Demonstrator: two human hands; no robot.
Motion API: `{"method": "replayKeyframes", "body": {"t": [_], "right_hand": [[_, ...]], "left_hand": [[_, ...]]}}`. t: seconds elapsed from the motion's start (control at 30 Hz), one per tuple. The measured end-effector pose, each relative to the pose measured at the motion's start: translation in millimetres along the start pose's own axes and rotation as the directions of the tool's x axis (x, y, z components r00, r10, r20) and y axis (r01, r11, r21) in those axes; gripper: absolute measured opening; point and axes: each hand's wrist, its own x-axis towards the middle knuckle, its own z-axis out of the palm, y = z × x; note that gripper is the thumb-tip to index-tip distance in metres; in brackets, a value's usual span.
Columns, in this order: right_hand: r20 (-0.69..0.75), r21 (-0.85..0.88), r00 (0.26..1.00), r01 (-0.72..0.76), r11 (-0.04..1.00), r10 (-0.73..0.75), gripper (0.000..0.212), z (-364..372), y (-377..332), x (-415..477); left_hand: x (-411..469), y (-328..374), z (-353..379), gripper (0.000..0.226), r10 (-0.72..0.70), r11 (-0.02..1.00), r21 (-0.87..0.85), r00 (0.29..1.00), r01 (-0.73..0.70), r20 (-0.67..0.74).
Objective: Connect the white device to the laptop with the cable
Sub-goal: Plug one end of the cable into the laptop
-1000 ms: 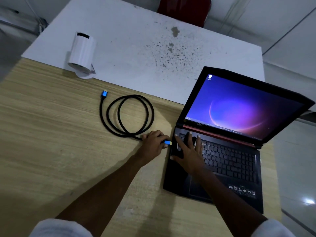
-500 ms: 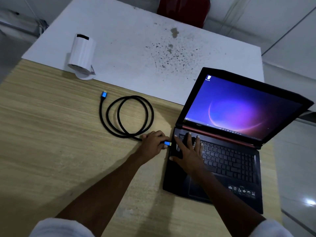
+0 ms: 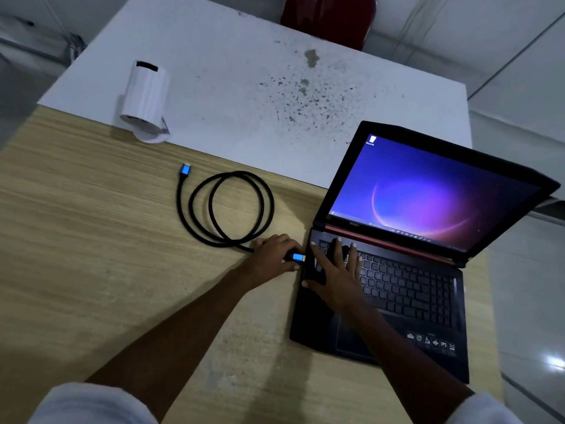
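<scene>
A black laptop (image 3: pixel 397 301) stands open on the right of the wooden table, its screen lit purple. My left hand (image 3: pixel 273 255) grips the blue plug (image 3: pixel 298 257) of a black cable (image 3: pixel 226 209), with the plug's tip right at the laptop's left edge. The cable lies coiled in loops to the left, and its other blue plug (image 3: pixel 185 169) rests free near the far side. My right hand (image 3: pixel 333 270) lies flat, fingers spread, on the left part of the keyboard. The white cylindrical device (image 3: pixel 145 102) lies tilted at the far left.
A white table (image 3: pixel 275 71) with dark speckled stains adjoins the wooden table (image 3: pixel 91 270) at the back. A red chair (image 3: pixel 328 16) stands behind it. Tiled floor shows on the right, past the table's edge.
The plug in my left hand has crept slightly nearer the laptop's left edge. My right hand has stayed on the keyboard. The coil and white device have not moved.
</scene>
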Motion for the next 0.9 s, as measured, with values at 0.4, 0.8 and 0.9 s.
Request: {"method": "replayKeyframes", "body": {"t": [0.4,0.8,0.9], "right_hand": [[0.001,0.024,1.000,-0.006,1.000,0.006,0.085,-0.6,1.1,0.0],[-0.016,0.014,1.000,0.008,1.000,-0.007,0.087,0.4,1.6,0.1],[-0.016,0.000,1.000,0.011,1.000,-0.011,0.087,-0.2,1.6,0.5]], "left_hand": [[2.2,-2.6,-2.7,0.028,0.087,0.987,0.139,0.996,-0.082,-0.029],[0.5,-1.6,2.0,0.030,0.100,0.980,0.179,0.994,-0.090,-0.050],[1.3,-0.6,3.1,0.030,0.110,0.978,0.181,0.993,-0.100,-0.047]]}}
